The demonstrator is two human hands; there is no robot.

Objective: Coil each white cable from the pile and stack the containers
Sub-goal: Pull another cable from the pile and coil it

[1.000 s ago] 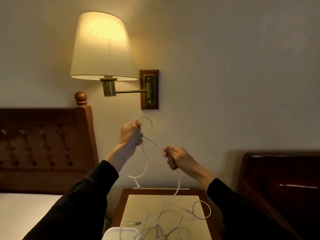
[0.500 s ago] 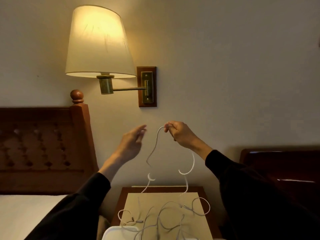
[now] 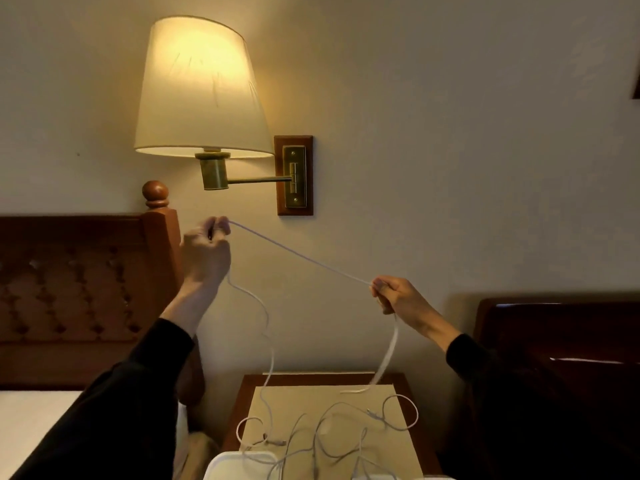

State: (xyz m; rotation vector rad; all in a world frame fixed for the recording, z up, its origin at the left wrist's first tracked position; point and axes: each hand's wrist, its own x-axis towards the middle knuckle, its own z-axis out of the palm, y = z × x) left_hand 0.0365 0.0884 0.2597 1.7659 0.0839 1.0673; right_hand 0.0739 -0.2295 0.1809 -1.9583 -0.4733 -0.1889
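Note:
A white cable (image 3: 301, 258) is stretched taut in the air between both hands. My left hand (image 3: 205, 252) is raised near the bedpost and pinches one part of it; my right hand (image 3: 398, 295) is lower and to the right and pinches another part. Loose lengths hang from each hand down to the nightstand (image 3: 329, 393). There a pile of white cables (image 3: 332, 431) lies tangled. The rim of a white container (image 3: 242, 462) shows at the bottom edge, partly cut off.
A lit wall lamp (image 3: 199, 91) on a brass arm hangs above my left hand. A wooden headboard (image 3: 76, 292) and bed stand at the left. A dark wooden piece of furniture (image 3: 561, 341) is at the right.
My left hand, open half a second ago, now grips the cable. My right hand has moved down and to the right, pulling the cable taut between the hands.

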